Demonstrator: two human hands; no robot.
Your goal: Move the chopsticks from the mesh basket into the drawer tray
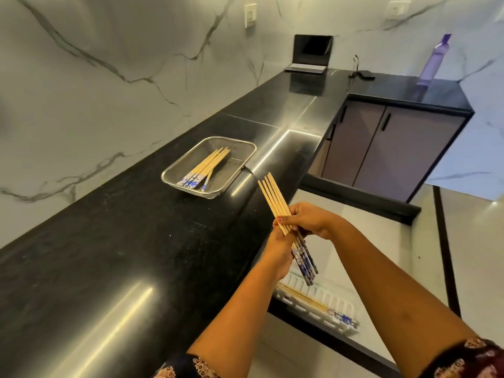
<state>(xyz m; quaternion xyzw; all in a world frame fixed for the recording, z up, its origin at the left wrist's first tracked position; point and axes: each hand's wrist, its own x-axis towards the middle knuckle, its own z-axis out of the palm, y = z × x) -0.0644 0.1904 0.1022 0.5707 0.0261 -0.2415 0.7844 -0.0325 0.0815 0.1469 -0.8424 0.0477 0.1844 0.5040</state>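
A bundle of several wooden chopsticks (pixel 274 197) with blue-and-white patterned ends is gripped in both hands, just past the counter's front edge and above the drawer. My right hand (pixel 308 221) wraps around the middle of the bundle from the right. My left hand (pixel 276 253) holds it from below. The patterned ends point down toward the white drawer tray (pixel 342 306), where a few chopsticks (pixel 305 301) lie. The silver mesh basket (pixel 174 170) sits on the black counter with several more chopsticks (pixel 208 166) inside.
The glossy black counter (pixel 114 255) runs along a marble wall. At its far end stand an open laptop (pixel 311 51), a small black device with a cable (pixel 362 75) and a purple bottle (pixel 433 61). Brown cabinet doors (pixel 381 148) lie beyond the open drawer.
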